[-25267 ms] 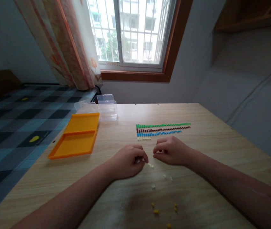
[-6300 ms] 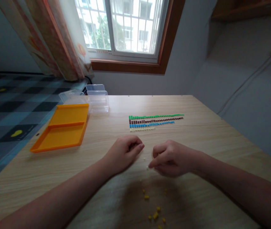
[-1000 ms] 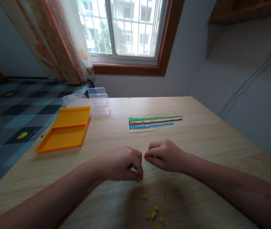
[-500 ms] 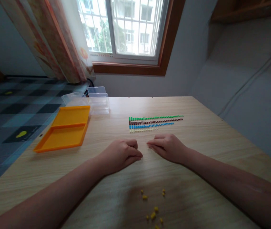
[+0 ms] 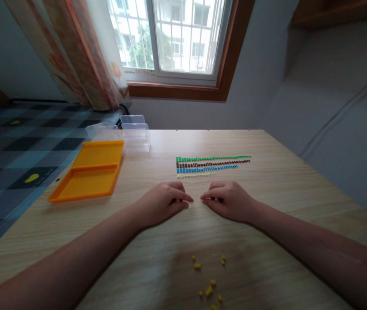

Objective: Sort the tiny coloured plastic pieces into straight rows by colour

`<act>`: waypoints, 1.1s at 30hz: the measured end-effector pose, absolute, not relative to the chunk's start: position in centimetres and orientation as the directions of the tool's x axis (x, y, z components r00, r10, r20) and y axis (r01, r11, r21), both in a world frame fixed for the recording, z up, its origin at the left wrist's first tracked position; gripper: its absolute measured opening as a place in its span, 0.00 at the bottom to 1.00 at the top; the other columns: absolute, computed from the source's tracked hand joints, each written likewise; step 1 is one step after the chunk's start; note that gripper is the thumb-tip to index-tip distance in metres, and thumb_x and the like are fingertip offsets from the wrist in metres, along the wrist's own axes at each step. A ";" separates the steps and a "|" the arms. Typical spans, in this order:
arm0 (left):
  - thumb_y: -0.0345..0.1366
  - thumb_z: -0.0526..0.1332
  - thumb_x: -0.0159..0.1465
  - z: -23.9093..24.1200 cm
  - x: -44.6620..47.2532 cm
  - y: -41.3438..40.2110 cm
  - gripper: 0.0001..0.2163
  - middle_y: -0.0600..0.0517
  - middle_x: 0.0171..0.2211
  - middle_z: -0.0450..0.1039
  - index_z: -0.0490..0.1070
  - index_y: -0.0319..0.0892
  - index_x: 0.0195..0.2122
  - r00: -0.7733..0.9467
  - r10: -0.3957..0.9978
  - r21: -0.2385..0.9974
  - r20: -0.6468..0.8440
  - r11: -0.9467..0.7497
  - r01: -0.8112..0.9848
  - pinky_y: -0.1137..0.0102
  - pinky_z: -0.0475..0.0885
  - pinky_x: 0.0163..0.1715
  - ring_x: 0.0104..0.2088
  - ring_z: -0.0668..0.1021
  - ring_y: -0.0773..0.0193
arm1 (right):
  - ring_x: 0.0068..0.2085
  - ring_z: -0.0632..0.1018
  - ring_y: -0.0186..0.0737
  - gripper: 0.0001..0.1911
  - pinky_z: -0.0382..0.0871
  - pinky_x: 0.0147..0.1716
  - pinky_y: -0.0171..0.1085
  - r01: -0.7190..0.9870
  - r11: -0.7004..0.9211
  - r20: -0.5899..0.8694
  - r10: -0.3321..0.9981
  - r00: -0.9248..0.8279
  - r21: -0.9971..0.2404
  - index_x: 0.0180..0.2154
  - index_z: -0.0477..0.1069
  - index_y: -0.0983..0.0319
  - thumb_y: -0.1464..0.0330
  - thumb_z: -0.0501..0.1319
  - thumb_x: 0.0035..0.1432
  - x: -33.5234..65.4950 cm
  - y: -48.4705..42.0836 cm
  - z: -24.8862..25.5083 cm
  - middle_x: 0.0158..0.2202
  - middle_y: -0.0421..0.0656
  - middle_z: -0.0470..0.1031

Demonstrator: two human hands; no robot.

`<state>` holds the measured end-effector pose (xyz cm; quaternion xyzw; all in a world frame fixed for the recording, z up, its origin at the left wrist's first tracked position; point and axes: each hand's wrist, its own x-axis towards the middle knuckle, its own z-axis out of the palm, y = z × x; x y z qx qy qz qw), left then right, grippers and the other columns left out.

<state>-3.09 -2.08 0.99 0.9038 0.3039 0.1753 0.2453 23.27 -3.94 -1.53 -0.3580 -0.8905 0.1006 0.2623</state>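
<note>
My left hand (image 5: 164,200) rests low over the wooden table (image 5: 151,267), its index finger stretched out and set a little apart from the thumb; nothing shows between them. Facing it across a small gap is my right hand (image 5: 230,198), thumb and index finger brought together at the tips. Whether a tiny piece sits in that pinch I cannot make out. Just beyond both hands lie rows of small building bricks: green (image 5: 202,159), dark brown (image 5: 202,165), blue (image 5: 199,170) and cream (image 5: 191,175). Nearer to me are several loose yellow bricks (image 5: 209,291).
An orange two-part tray (image 5: 115,178) lies at the left of the table. Behind it stand clear plastic boxes (image 5: 138,137). A bed with a checked cover (image 5: 41,142) adjoins the left side, a wall (image 5: 341,129) the right, and a window (image 5: 183,38) is at the back.
My left index finger has lifted away from the thumb and points further forward. The right fingertips have shifted slightly. The whole view has moved a little; the bricks lie as before.
</note>
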 end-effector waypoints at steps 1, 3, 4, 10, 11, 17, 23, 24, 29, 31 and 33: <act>0.33 0.62 0.66 1.0 -3.1 -2.0 0.09 0.50 0.35 0.75 0.82 0.46 0.43 0.751 0.639 0.555 0.166 -0.690 0.465 0.72 0.70 0.37 0.35 0.77 0.64 | 0.33 0.76 0.31 0.09 0.65 0.33 0.30 0.583 0.725 0.400 0.688 -0.605 -0.367 0.39 0.82 0.58 0.67 0.62 0.64 23.3 -3.9 -1.5 0.33 0.40 0.79; 0.32 0.61 0.66 1.1 -3.1 -2.0 0.09 0.50 0.35 0.75 0.83 0.46 0.42 0.754 0.637 0.557 0.160 -0.689 0.464 0.72 0.70 0.38 0.35 0.77 0.64 | 0.31 0.76 0.30 0.08 0.64 0.32 0.30 0.574 0.730 0.408 0.684 -0.605 -0.372 0.38 0.82 0.58 0.68 0.62 0.64 23.2 -3.9 -1.4 0.33 0.40 0.79; 0.32 0.61 0.66 1.1 -3.1 -2.0 0.09 0.50 0.35 0.75 0.83 0.46 0.41 0.758 0.633 0.556 0.157 -0.691 0.461 0.72 0.70 0.38 0.35 0.77 0.64 | 0.31 0.76 0.29 0.08 0.64 0.32 0.29 0.571 0.728 0.406 0.685 -0.605 -0.379 0.37 0.82 0.59 0.68 0.62 0.64 23.1 -3.9 -1.4 0.33 0.40 0.79; 0.33 0.62 0.67 0.9 -3.1 -2.1 0.08 0.51 0.35 0.75 0.82 0.46 0.40 0.778 0.610 0.536 0.148 -0.711 0.455 0.73 0.69 0.38 0.35 0.77 0.65 | 0.31 0.75 0.30 0.09 0.64 0.32 0.29 0.592 0.700 0.377 0.714 -0.590 -0.399 0.36 0.81 0.60 0.69 0.61 0.64 23.2 -4.0 -0.8 0.32 0.41 0.78; 0.33 0.62 0.67 0.8 -3.1 -2.1 0.08 0.51 0.35 0.75 0.82 0.46 0.40 0.779 0.609 0.531 0.150 -0.714 0.456 0.73 0.69 0.37 0.35 0.77 0.66 | 0.31 0.75 0.30 0.09 0.63 0.32 0.30 0.604 0.693 0.386 0.721 -0.576 -0.393 0.36 0.81 0.61 0.69 0.61 0.63 23.5 -3.8 -0.6 0.32 0.42 0.78; 0.33 0.62 0.66 0.7 -3.0 -2.3 0.07 0.52 0.34 0.75 0.82 0.45 0.37 0.774 0.612 0.511 0.161 -0.723 0.465 0.75 0.69 0.36 0.34 0.77 0.67 | 0.30 0.73 0.31 0.07 0.62 0.33 0.31 0.788 0.501 0.395 0.846 -0.358 -0.358 0.34 0.81 0.61 0.70 0.63 0.61 27.8 -0.5 0.3 0.30 0.41 0.78; 0.32 0.62 0.66 0.6 -2.9 -2.3 0.07 0.53 0.33 0.75 0.81 0.45 0.36 0.758 0.630 0.507 0.168 -0.715 0.482 0.75 0.69 0.35 0.33 0.77 0.67 | 0.33 0.75 0.34 0.08 0.63 0.33 0.31 0.852 0.380 0.293 0.913 -0.283 -0.361 0.35 0.82 0.61 0.69 0.63 0.60 28.7 1.2 -0.2 0.32 0.41 0.80; 0.32 0.62 0.66 0.6 -2.9 -2.3 0.07 0.53 0.33 0.75 0.81 0.45 0.36 0.757 0.632 0.505 0.167 -0.714 0.485 0.75 0.69 0.34 0.32 0.77 0.67 | 0.33 0.76 0.35 0.09 0.63 0.34 0.31 0.853 0.376 0.283 0.916 -0.283 -0.363 0.36 0.82 0.61 0.68 0.62 0.60 28.4 1.2 -0.3 0.33 0.41 0.80; 0.32 0.62 0.65 0.7 -2.8 -2.4 0.07 0.53 0.33 0.76 0.81 0.45 0.35 0.749 0.640 0.504 0.170 -0.710 0.492 0.75 0.68 0.34 0.32 0.77 0.67 | 0.34 0.77 0.35 0.08 0.64 0.35 0.32 0.863 0.335 0.277 0.931 -0.240 -0.379 0.36 0.83 0.59 0.68 0.63 0.60 27.3 1.2 -0.6 0.35 0.40 0.81; 0.32 0.62 0.65 0.6 -2.8 -2.4 0.07 0.53 0.33 0.76 0.81 0.45 0.35 0.752 0.637 0.504 0.172 -0.712 0.488 0.75 0.68 0.34 0.32 0.77 0.67 | 0.35 0.77 0.35 0.08 0.64 0.35 0.32 0.862 0.323 0.275 0.935 -0.225 -0.392 0.37 0.83 0.59 0.67 0.64 0.60 27.1 1.3 -0.7 0.35 0.40 0.81; 0.32 0.62 0.66 0.6 -2.8 -2.3 0.07 0.53 0.33 0.76 0.81 0.45 0.35 0.755 0.633 0.503 0.171 -0.715 0.486 0.74 0.68 0.35 0.32 0.77 0.67 | 0.34 0.77 0.35 0.08 0.64 0.34 0.32 0.859 0.316 0.273 0.937 -0.217 -0.403 0.37 0.83 0.59 0.67 0.64 0.60 27.1 1.4 -0.7 0.36 0.41 0.81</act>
